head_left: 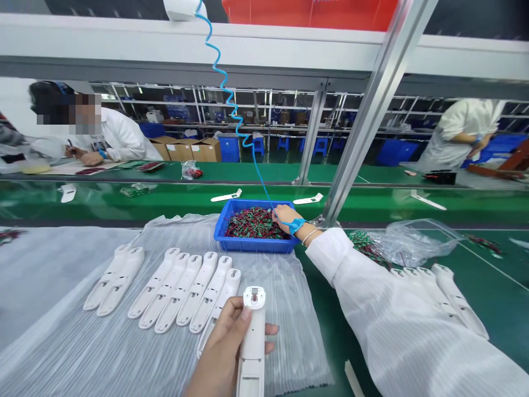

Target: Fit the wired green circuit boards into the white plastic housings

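Observation:
My left hand [223, 344] is wrapped round a long white plastic housing [253, 336], held upright near the bottom edge, with my thumb resting on its upper part. My right hand [284, 216] reaches forward into a blue bin [248, 242] full of small red and green wired parts [253, 222]; its fingers curl down among them, and what they grip is hidden. A blue wrist strap [296, 225] with a coiled cord [231, 105] circles that wrist. Several more white housings [182, 292] lie in a row on a foam sheet [61, 331].
More white housings [446, 286] lie to the right beside a clear plastic bag [413, 240]. A green conveyor [165, 201] carries single housings behind the bin. A slanted metal post [363, 121] rises right of the bin. Two people in white coats work across the line.

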Demonstrator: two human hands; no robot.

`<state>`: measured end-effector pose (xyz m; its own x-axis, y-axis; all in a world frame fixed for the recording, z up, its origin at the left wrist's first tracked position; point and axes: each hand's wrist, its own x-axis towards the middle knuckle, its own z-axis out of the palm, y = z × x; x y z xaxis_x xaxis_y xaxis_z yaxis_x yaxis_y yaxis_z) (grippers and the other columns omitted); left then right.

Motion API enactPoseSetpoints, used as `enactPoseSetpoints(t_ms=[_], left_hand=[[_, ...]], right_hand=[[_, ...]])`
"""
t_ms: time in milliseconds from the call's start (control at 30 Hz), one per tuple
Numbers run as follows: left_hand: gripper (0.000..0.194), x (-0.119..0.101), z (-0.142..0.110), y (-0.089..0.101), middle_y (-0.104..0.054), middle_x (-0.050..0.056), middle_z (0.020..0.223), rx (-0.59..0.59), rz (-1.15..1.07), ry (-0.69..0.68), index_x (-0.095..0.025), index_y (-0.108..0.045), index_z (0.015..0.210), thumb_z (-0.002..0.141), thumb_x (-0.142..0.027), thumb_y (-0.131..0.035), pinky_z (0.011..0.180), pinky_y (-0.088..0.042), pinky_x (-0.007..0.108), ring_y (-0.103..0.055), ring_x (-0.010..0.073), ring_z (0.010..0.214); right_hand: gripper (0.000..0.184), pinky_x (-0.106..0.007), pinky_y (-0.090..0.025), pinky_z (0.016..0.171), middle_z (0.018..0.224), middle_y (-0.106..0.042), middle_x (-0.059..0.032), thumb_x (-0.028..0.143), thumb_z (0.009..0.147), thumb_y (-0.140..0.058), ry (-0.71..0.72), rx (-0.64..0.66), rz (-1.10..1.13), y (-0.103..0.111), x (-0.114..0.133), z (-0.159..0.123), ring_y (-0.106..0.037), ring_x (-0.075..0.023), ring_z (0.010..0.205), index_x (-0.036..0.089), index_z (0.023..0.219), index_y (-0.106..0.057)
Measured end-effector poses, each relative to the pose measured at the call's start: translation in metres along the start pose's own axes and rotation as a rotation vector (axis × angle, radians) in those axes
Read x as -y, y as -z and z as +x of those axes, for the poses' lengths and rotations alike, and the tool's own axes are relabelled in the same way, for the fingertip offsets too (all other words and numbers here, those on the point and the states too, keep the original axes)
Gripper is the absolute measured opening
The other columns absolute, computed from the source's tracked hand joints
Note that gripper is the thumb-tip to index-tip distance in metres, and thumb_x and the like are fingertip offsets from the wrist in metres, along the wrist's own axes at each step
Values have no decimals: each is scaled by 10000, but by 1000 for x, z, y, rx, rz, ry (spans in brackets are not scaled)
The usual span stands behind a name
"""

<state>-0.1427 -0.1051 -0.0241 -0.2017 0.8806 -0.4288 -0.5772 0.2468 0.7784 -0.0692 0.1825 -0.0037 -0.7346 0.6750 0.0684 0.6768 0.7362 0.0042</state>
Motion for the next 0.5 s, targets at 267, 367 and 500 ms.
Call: enactPoseSetpoints(t_ms=[267,367,500], left_hand=[[252,6,3,0,-646,-8,804,-19,-28,10,-221,-495,856,744,-382,-652,626,-565,317,-679,197,728],[214,1,0,1,-663,17,935,-42,16,44,-210,-492,871,790,-377,-596,589,-562,285,-678,171,701],[207,-6,-1,-2,-643,59,1081,-66,48,69,-186,-488,890,820,-370,-551,550,-556,258,-677,158,693]], right_hand=[[246,-389,-476,833,1026,-600,-60,320,881,-512,-7,5,83,-1,-2,7,-581,-170,930,128,1020,-579],[215,-396,-461,856,1025,-604,-60,302,886,-504,-37,-59,133,0,-2,7,-575,-170,946,131,981,-592],[167,-414,-419,909,1049,-602,-63,270,867,-529,-54,-209,276,0,-6,7,-539,-185,1026,132,908,-612]])
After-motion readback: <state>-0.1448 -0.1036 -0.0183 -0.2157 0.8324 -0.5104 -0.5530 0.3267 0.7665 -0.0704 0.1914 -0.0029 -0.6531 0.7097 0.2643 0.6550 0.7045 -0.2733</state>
